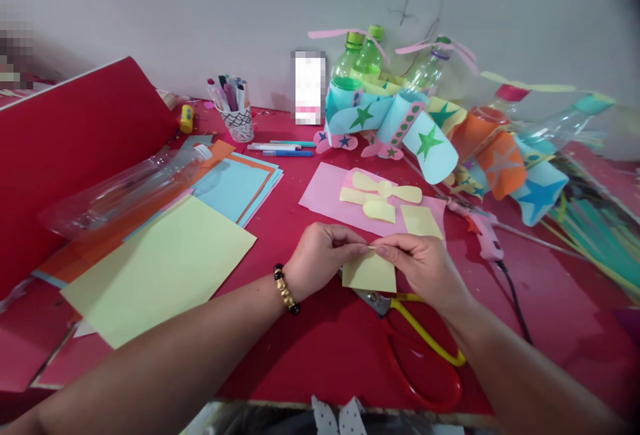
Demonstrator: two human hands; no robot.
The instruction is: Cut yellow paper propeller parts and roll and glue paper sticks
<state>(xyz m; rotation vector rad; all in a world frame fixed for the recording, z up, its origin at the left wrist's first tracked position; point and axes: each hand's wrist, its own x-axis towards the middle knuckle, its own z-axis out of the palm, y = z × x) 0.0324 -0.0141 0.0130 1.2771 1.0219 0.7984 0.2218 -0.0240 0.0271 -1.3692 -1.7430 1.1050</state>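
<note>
A small square of pale yellow paper (370,275) is pinched along its far edge by both hands. My left hand (327,255), with a beaded bracelet at the wrist, grips the left part of that edge; my right hand (425,265) grips it just beside, fingertips nearly meeting. Beneath the paper lie scissors (425,332) with one yellow and one red handle, their blades partly hidden. Just beyond my hands, a pink sheet (325,188) carries a yellow paper propeller (385,187), a rounded yellow cut-out (379,211) and another yellow square (421,221).
A pink glue gun (477,228) with a cord lies at right. Bottle planes (395,115) with paper wings stand behind. Leftward are a yellow-green sheet (160,268), blue sheets (230,182) and a clear plastic bottle (130,185). Pens (285,148), a pen cup (237,122) and a phone (309,85) sit at the back.
</note>
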